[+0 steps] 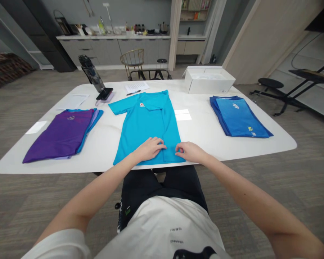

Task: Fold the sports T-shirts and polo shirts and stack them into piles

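A turquoise short-sleeved T-shirt [147,124] lies flat on the white table [213,144], collar away from me, with a small red-and-white badge on its chest. Its right side looks folded inward. My left hand [151,149] rests on the shirt's near part, fingers curled into the cloth. My right hand [188,151] pinches the fabric at the shirt's near right edge, a short gap from my left hand. To the left lies a folded stack of purple and blue shirts [61,135]. A folded stack of blue shirts [239,117] lies to the right.
A white open box [207,80] stands at the far edge. Nearby are a black bottle [91,73], a phone on a stand [104,94], a paper sheet [137,87], and a pen [133,92]. Several small white papers lie on the table. Chairs and stools stand beyond it.
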Demonstrator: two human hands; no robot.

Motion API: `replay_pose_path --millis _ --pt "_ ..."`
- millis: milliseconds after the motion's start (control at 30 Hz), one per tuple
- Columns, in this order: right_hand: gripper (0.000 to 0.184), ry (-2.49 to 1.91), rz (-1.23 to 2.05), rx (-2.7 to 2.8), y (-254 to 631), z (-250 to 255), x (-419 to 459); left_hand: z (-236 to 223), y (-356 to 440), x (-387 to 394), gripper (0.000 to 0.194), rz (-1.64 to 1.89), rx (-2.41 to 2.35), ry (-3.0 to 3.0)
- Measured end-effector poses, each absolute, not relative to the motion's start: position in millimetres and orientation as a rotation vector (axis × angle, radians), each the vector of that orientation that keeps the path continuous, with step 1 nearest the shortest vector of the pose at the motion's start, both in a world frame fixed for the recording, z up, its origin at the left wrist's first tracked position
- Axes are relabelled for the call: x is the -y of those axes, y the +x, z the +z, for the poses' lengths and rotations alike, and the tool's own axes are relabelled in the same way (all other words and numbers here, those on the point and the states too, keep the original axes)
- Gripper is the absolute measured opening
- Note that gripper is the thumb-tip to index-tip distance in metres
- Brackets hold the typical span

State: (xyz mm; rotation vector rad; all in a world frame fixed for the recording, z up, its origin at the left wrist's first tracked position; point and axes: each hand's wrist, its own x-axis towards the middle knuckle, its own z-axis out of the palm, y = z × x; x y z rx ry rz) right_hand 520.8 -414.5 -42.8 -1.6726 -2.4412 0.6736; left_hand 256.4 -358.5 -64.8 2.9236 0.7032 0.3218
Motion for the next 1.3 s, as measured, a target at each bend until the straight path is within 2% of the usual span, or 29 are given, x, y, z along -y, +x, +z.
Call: replay_pose_path --millis 267,400,533,700,833,967,1133,1300 --pt "0.022 -1.476 0.784 2.632 544.3 -49.2 425.6 -72.8 268.0 374.6 0.031 0.268 -0.605 2.923" --pt "0.025 -1.511 0.695 2.67 544.9 -39.4 434.3 -69.7 267.6 378.2 0.03 0.358 -0.633 2.896" --pt "0.011 -1.591 0.498 2.698 537.5 -27.1 442.5 -63.8 267.7 381.3 0.028 0.43 -0.665 2.837" --pt "0.011 -1.583 0.397 2.612 529.0 -9.2 445.6 -51.1 263.1 380.5 0.025 0.558 -0.713 2.748" --pt "0.018 -1.398 0.47 2.617 520.7 -3.9 445.9 -38.1 248.1 379.0 0.019 0.599 -0.763 2.71" --pt "0.023 -1.307 0.593 2.662 511.6 -15.6 445.5 -41.3 234.7 386.0 0.015 0.395 -0.733 2.754" --pt "0.015 -1.348 0.799 2.688 511.4 -26.3 435.1 -52.5 233.6 392.5 0.021 0.296 -0.702 2.631" --pt "0.01 -1.542 0.712 2.522 517.1 -29.5 400.7 -50.2 243.7 365.0 0.024 0.44 -0.804 2.562"
